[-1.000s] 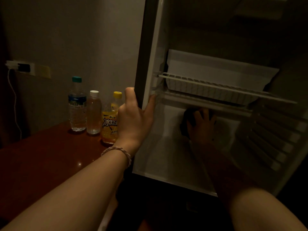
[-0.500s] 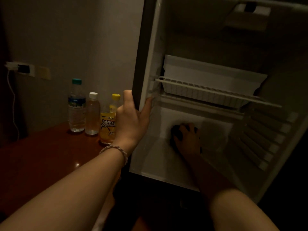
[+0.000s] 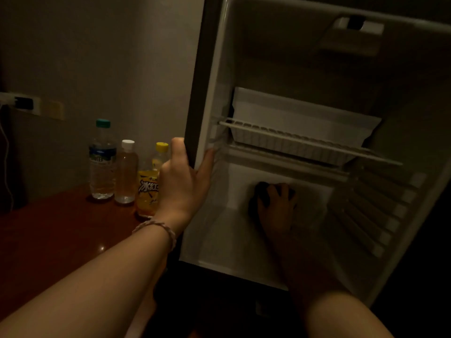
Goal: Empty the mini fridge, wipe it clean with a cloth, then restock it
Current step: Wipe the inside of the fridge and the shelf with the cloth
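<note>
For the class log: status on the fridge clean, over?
Left hand grips fridge edge. Right hand presses dark cloth low against the back wall. Three bottles out on table. Nothing blocking.

wall socket [image 3: 24, 103] with plugged charger, white cable [image 3: 6, 152], beige wall [image 3: 109, 57]
</note>
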